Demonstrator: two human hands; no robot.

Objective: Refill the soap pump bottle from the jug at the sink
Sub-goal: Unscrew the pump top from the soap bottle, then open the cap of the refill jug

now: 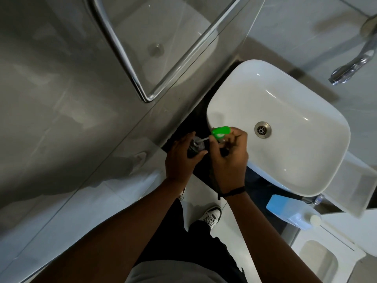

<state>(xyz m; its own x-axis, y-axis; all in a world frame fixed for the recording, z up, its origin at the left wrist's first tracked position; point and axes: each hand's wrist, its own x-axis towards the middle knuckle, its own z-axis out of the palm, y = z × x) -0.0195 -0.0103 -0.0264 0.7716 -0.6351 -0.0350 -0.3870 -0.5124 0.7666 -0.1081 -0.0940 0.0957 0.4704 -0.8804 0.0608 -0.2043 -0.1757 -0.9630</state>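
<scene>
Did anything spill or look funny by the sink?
No spill shows. The only unusual thing is the bottle: its green pump is off, held by the right hand with its tube slanting at the neck. The left hand grips the bottle. The blue jug stands capped beside the sink.

The table (183,127) is a dark, almost black top that runs along the grey wall. A white basin (285,168) stands directly on it and covers most of its surface, so only a narrow dark strip shows between the basin and the wall, and another dark part at the near edge. A jug (291,211) with blue liquid and a white cap lies on its side at the near right; whether it rests on the table I cannot tell. Below is the pale tiled floor (204,197).
</scene>
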